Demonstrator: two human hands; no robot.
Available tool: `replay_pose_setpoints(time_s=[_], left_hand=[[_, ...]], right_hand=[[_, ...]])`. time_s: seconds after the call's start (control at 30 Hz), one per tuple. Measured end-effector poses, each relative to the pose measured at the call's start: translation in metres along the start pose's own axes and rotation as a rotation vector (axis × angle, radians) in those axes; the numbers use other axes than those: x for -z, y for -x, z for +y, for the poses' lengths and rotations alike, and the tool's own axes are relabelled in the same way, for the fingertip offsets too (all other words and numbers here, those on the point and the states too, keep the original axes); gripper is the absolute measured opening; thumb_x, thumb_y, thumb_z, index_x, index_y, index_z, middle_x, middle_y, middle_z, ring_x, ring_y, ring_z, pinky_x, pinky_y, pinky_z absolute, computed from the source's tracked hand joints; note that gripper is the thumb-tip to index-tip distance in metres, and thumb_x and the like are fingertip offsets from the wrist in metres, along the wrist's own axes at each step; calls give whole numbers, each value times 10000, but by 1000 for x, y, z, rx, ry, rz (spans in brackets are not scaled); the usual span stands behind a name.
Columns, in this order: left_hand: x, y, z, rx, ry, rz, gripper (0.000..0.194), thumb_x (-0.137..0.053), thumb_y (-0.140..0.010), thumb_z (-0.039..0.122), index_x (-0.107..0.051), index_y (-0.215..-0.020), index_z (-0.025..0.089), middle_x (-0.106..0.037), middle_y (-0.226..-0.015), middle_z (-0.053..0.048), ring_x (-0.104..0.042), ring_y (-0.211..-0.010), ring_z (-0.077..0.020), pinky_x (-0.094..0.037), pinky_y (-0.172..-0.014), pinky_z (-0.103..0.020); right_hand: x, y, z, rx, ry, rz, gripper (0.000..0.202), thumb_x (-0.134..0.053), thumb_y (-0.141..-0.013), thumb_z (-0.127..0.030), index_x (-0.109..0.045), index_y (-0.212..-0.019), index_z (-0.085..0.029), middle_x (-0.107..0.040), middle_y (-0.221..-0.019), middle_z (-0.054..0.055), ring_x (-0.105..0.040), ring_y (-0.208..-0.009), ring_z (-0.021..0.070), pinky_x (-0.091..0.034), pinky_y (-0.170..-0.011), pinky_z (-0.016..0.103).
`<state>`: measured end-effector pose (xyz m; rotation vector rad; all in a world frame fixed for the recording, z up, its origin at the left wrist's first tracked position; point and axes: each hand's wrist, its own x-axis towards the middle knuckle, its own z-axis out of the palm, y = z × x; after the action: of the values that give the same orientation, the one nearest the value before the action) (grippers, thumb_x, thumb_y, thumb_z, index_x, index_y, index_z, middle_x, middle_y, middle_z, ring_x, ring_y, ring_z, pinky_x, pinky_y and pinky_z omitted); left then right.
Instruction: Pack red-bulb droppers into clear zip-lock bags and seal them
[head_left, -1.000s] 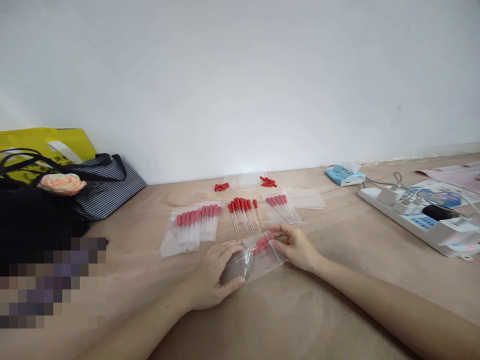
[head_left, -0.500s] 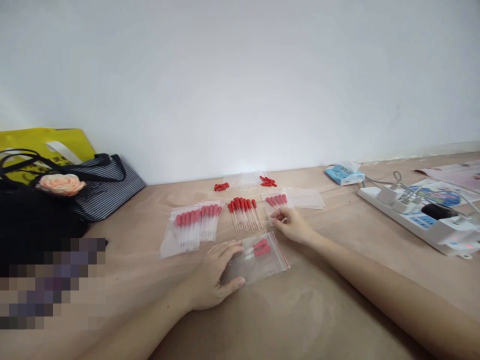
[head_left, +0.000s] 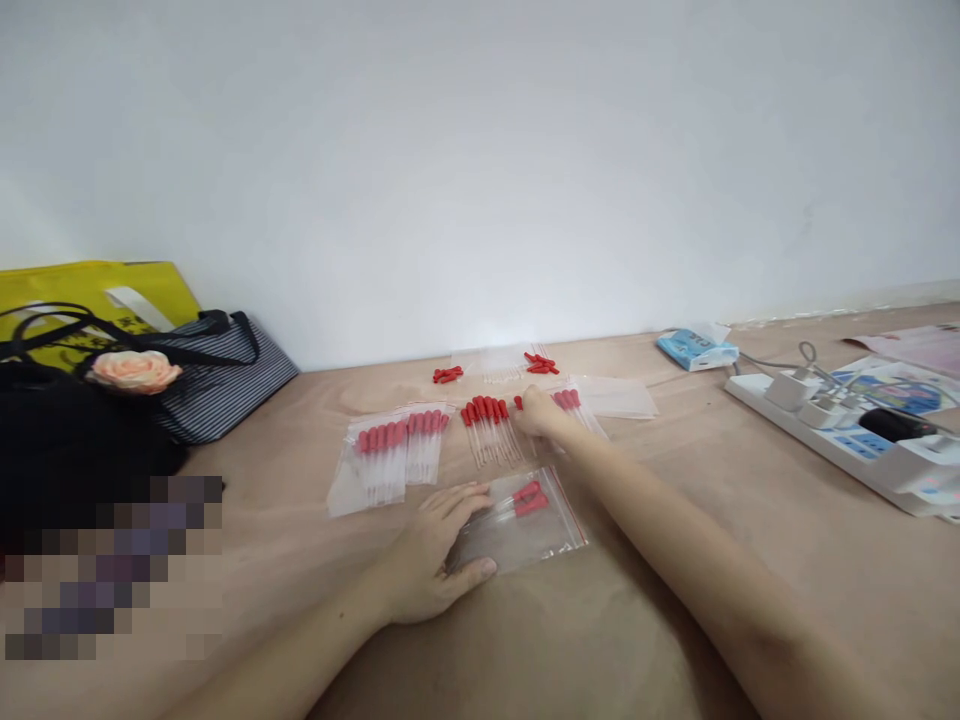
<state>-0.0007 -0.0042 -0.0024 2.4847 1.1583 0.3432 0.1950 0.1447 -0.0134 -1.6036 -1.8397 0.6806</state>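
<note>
My left hand (head_left: 439,555) lies flat on the near end of a clear zip bag (head_left: 517,540), thumb apart from the fingers. Inside that bag are red-bulbed glass droppers (head_left: 531,497), their stems partly under my fingers. My right hand (head_left: 536,415) is at the right edge of a loose row of red-capped droppers (head_left: 486,410). Its curled fingers pinch the rightmost dropper (head_left: 518,402), whose bulb shows beside the fingertips. Just behind that hand, filled bags of droppers (head_left: 568,399) lie partly hidden by my wrist.
Overlapping bags with droppers (head_left: 382,455) lie on the left. Loose red bulbs (head_left: 448,374) and more bulbs (head_left: 541,363) flank a bag of glass stems. Flat bags (head_left: 622,395), tissues (head_left: 696,348) and a power strip (head_left: 847,430) are on the right; a striped bag (head_left: 225,385) stands left.
My right hand has moved left from the filled bag on the right to the loose row of droppers. My left hand stays on the near bag. The view has shifted slightly.
</note>
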Motion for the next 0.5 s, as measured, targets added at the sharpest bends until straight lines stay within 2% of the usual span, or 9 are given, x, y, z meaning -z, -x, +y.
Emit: replay_pose_setpoints(time_s=[0.07, 0.13, 0.2, 0.33, 0.5], left_hand=[[0, 0, 0, 1, 2, -7, 456, -537, -780, 365, -427, -1198, 222, -407, -1321, -82, -359, -1211, -271, -319, -985, -458], [0, 0, -1, -2, 3, -3, 453, -539, -777, 361, -428, -1196, 233, -412, -1318, -75, -361, -1210, -273, -322, -982, -462], [0, 0, -1, 0, -3, 4, 454, -540, -776, 357, -425, -1198, 236, -411, -1318, -73, -362, -1209, -274, -318, -984, -463], [-4, -2, -3, 17, -24, 11, 475, -526, -784, 394, -401, -1211, 230, -403, -1323, -80, -363, -1207, -279, -317, -984, -469], [-5, 0, -7, 25, -16, 1, 481, -468, -822, 423, -346, -1243, 225, -392, -1331, -76, -342, -1222, -263, -309, -997, -458]], right_hand=[[13, 8, 3, -40, -30, 40, 400, -517, -697, -166, -415, -1081, -126, -599, -706, 81, -599, -632, 209, -439, -538, 292], [29, 23, 8, -58, -123, 60, 520, -451, -734, -181, -259, -1215, -150, -556, -642, 3, -558, -505, 154, -433, -473, 267], [43, 43, 17, -84, -384, 64, 615, -439, -723, -181, -150, -1265, -171, -473, -557, -66, -496, -407, 126, -408, -400, 249], [52, 85, 36, -141, -670, 186, 576, -485, -661, -187, -248, -1186, -223, -436, -590, -87, -496, -419, 99, -434, -404, 240], [41, 116, 42, -188, -856, 225, 461, -566, -635, -259, -334, -1032, -243, -478, -626, -71, -537, -482, 106, -486, -473, 268]])
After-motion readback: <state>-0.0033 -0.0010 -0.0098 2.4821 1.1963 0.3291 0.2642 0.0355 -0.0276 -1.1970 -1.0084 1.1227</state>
